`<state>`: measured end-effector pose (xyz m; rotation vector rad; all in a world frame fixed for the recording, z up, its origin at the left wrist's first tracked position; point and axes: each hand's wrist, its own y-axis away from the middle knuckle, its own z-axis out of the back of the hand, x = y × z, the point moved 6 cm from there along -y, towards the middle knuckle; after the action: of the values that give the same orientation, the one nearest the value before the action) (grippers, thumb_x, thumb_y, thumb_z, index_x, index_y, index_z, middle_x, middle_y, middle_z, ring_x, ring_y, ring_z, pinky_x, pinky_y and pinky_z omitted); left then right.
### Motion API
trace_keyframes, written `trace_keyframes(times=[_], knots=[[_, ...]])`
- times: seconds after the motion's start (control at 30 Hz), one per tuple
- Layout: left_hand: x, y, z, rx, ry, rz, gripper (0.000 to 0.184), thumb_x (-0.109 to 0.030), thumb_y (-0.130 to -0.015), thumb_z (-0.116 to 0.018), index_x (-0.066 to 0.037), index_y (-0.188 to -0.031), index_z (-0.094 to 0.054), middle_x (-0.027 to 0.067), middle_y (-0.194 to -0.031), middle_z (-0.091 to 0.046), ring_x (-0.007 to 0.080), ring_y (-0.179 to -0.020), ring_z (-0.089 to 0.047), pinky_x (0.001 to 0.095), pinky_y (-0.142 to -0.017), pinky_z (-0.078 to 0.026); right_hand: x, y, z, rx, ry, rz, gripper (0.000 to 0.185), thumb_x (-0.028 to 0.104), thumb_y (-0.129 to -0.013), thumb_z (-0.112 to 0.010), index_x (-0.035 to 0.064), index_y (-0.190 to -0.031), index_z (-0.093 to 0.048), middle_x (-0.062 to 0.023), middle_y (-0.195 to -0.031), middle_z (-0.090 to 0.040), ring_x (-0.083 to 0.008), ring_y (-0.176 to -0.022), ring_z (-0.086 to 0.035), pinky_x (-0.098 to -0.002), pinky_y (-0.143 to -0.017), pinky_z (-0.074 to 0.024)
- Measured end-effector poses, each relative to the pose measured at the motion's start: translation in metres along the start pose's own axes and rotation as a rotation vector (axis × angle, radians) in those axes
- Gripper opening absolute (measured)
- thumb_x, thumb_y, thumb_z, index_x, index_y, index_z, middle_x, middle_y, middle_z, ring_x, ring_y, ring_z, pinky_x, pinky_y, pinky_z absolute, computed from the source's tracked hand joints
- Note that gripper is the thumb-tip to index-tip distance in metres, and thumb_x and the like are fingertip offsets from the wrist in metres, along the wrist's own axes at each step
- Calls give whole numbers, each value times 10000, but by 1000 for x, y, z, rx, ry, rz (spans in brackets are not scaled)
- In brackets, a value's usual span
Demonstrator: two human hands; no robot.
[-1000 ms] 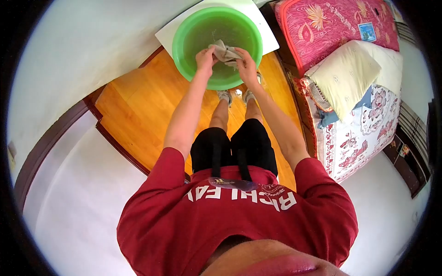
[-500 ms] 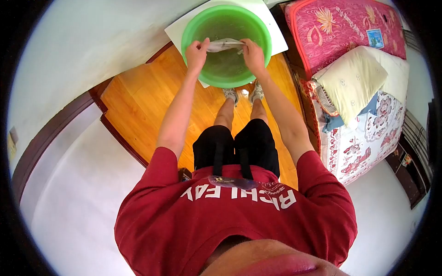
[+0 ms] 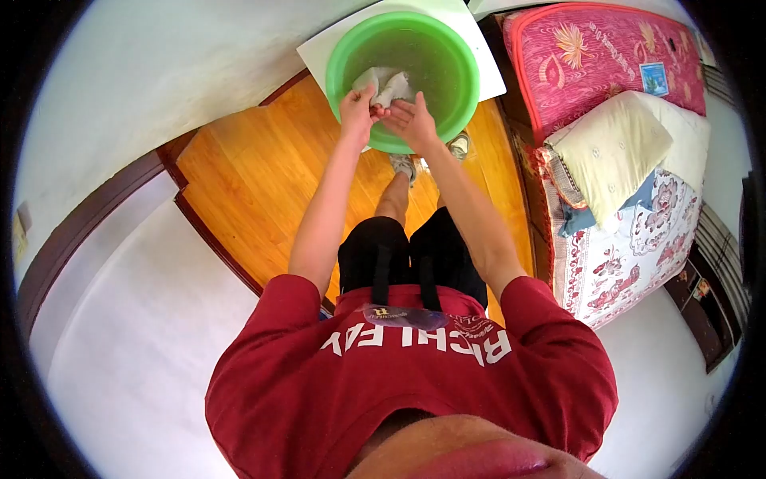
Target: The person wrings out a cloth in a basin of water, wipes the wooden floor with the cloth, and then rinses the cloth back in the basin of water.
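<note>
A wet-looking white cloth [image 3: 392, 86] hangs bunched over the near left part of a green basin [image 3: 471, 88] that holds cloudy water. My left hand [image 3: 358, 110] is closed on the cloth's near left edge, thumb on top. Close beside it, my right hand [image 3: 413, 123] has its fingers stretched out toward the left fingertips, palm partly turned up, and the cloth lies just beyond them. I cannot make out whether the right fingers touch the cloth. The cloth's exact kind does not show.
The basin stands on a white board or tabletop [image 3: 488, 78]. Below are an orange wooden floor [image 3: 263, 176] and my shoes. To the right is a bed with a pink mat [image 3: 550, 72], a pale yellow pillow [image 3: 610, 152] and a flowered sheet [image 3: 614, 271]. A wall stands left.
The cloth, stretched between both hands before, is now bunched at the left hand. My right hand has let go of its end and come left, opening; both hands are lower in view.
</note>
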<state>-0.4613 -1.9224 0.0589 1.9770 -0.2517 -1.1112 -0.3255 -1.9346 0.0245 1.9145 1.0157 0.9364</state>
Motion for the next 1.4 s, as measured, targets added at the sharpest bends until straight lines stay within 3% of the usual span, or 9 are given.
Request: trace_keyframes(times=[0.1, 0.17, 0.27, 0.3, 0.6, 0.9, 1.13, 1.33, 1.4], knots=[[3, 6, 7, 25, -22, 23, 254, -237, -893, -655, -55, -845, -485, 35, -620, -489, 151, -508, -503, 328, -560, -536, 10, -18, 5, 8, -411, 183, 323, 300, -955, -538, -21, -997, -528, -98, -891, -585, -244, -874, -581, -447, -950, -475], [4, 1, 13, 53, 22, -23, 243, -239, -887, -661, -47, -851, -517, 40, -627, -516, 154, -537, -530, 321, -573, -526, 28, -16, -3, -67, -382, 170, 180, 177, -939, -540, 1, -958, -509, -56, -744, -479, -205, -716, -542, -360, -742, -520], [-11, 3, 10, -37, -79, -144, 242, -233, -891, -650, -16, -891, -544, 55, -698, -563, 160, -581, -559, 319, -608, -527, 54, -23, 5, -10, -382, 290, 99, 52, -891, -555, 9, -973, -518, -58, -766, -500, -183, -698, -546, -325, -651, -496], [-11, -1, 10, -36, -78, -145, 242, -233, -891, -650, -16, -891, -544, 55, -698, -563, 160, -581, -559, 319, -608, -527, 67, -16, 4, -20, -351, 411, 98, 16, -883, -562, 38, -974, -533, -55, -803, -531, -171, -765, -553, -338, -733, -495], [-82, -13, -32, -30, -95, -439, 242, -203, -901, -637, 3, -813, -547, 49, -786, -569, 135, -687, -573, 288, -665, -531, 145, 38, -26, -47, -42, 925, 104, -13, -839, -610, 35, -931, -596, -24, -803, -602, -116, -706, -568, -278, -677, -493], [-66, 19, -26, -16, -188, -408, 257, -235, -910, -623, -14, -807, -541, 49, -764, -574, 118, -673, -583, 281, -618, -528, 120, 69, -4, -114, 120, 948, 47, 13, -862, -600, 22, -907, -607, -27, -815, -615, -116, -718, -576, -260, -695, -482], [12, 23, 22, -108, -329, -140, 301, -265, -889, -644, 11, -816, -548, 71, -726, -593, 164, -558, -594, 313, -498, -524, 58, 65, 37, -199, 212, 779, 71, 34, -867, -598, 2, -930, -603, -31, -815, -610, -114, -735, -586, -257, -689, -481], [29, 12, 29, -94, -165, -26, 293, -254, -906, -620, 30, -870, -560, 109, -828, -625, 197, -706, -638, 322, -635, -554, 54, 35, 38, -254, 267, 761, 86, 47, -877, -593, -7, -944, -602, -33, -821, -609, -115, -741, -595, -254, -678, -495], [21, 0, 20, -11, 90, -107, 305, -245, -921, -598, 58, -936, -576, 128, -943, -630, 209, -870, -645, 327, -781, -538, 68, 19, 27, -284, 422, 789, 155, 66, -864, -619, -26, -988, -602, -73, -871, -649, -158, -765, -623, -285, -693, -511]])
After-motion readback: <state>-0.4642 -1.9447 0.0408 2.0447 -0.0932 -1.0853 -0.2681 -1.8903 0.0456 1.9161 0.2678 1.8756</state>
